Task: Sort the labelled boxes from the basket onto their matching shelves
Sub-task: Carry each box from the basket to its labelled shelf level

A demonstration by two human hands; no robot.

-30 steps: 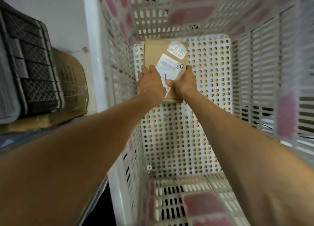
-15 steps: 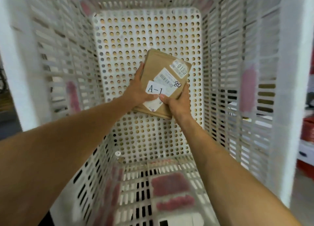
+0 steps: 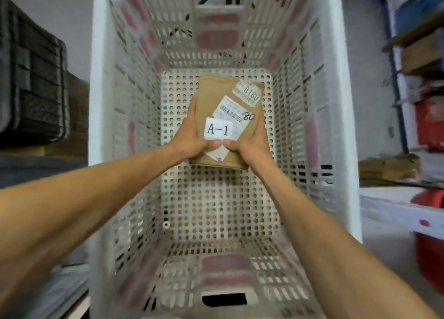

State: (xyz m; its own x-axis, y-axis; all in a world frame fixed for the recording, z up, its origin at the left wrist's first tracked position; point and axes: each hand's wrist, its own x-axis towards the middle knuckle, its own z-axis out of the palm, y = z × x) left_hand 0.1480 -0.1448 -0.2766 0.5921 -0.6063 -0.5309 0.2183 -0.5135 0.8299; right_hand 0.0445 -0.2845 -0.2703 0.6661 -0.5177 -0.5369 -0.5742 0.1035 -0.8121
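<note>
A flat brown cardboard box [image 3: 213, 98] carries a white "A-1" label, a barcode sticker, a "0180" sticker and a handwritten "80". It is held inside the tall white perforated basket [image 3: 101, 102], above the basket's holed floor. My left hand [image 3: 189, 138] grips its left edge, thumb on the top face. My right hand [image 3: 252, 143] grips its right edge, thumb beside the other thumb. No other box shows in the basket.
A black crate [image 3: 31, 78] sits to the left of the basket on stacked cardboard. Shelving [image 3: 413, 54] with boxes and red bins [image 3: 430, 122] stands at the right. A red round object [image 3: 430, 203] lies low at the right.
The box has come up from the basket's floor toward me in both hands, and the "A-1" label now faces me squarely. The view has swung to centre on the basket.
</note>
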